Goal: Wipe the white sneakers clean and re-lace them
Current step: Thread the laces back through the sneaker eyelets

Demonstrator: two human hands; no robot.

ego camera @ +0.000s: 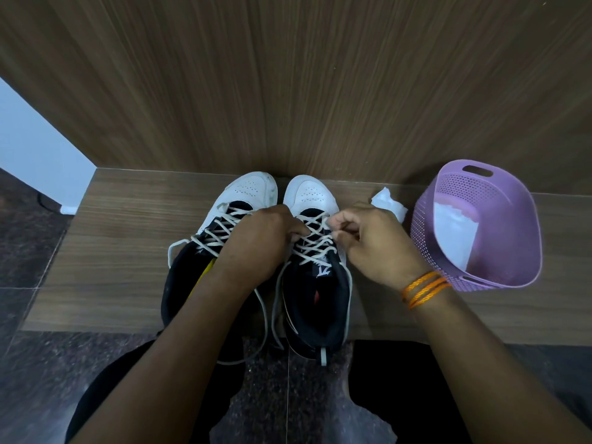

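Note:
Two white sneakers with black tongues stand side by side on a low wooden ledge (pixel 112 283), toes toward the wall. The left sneaker (pixel 246 190) is laced, with loose lace ends trailing down. Over the right sneaker (pixel 309 192) both hands work the white laces (pixel 312 248). My left hand (pixel 262 238) curls over the lace crossings from the left. My right hand (pixel 374 241), an orange thread band on its wrist, pinches a lace at the upper right eyelets. A crumpled white wipe (pixel 389 203) lies just right of the right sneaker's toe.
A lilac perforated basket (pixel 519 219) lies tilted at the right end of the ledge, with a white cloth or packet inside. A wood-panelled wall rises directly behind the sneakers. Dark speckled floor tiles and my knees fill the foreground.

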